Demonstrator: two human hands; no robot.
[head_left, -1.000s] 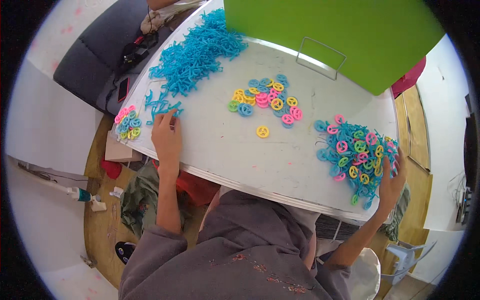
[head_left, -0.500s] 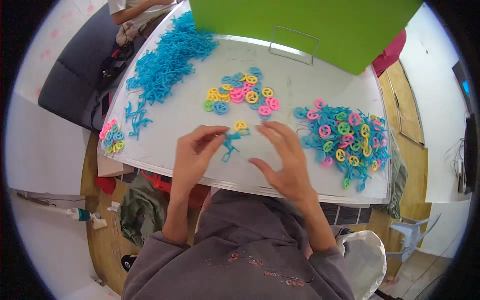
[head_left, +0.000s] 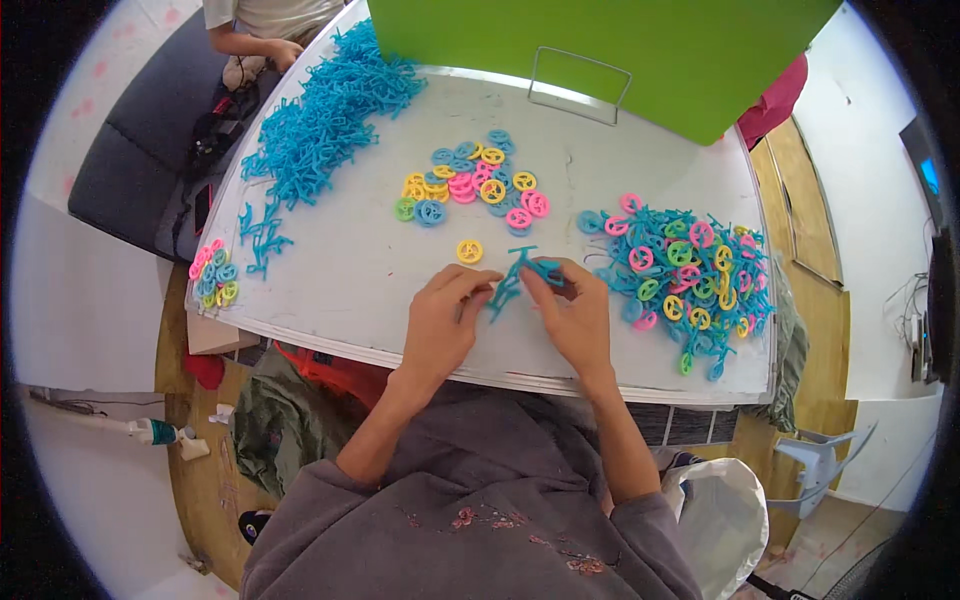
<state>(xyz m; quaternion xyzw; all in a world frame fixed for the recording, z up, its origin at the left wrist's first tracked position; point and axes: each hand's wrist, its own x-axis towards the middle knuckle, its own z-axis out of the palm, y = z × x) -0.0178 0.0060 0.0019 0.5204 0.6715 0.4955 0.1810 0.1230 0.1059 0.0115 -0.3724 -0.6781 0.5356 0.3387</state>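
Close to the table's front edge, my two hands meet over small blue branched plastic pieces (head_left: 507, 292). My left hand (head_left: 442, 318) is closed, its thumb and fingertips pinching the lower left part of them. From the other side my right hand (head_left: 578, 322) pinches the upper right part between thumb and fingers. Whether this is one piece or two joined, I cannot tell. Just beyond my hands a single yellow spoked ring (head_left: 469, 251) lies flat on the white table (head_left: 330, 265).
Farther back lies a loose group of coloured spoked rings (head_left: 461, 181). A large heap of blue pieces (head_left: 320, 120) fills the far left. On the right is a pile of blue pieces with rings (head_left: 690, 270). A green panel (head_left: 600, 50) stands at the back; a person's hand (head_left: 286, 54) shows far left.
My left hand has moved right with a blue piece. My right hand, open before, has closed on the blue plastic. The yellow ring now lies apart from the blue pieces.
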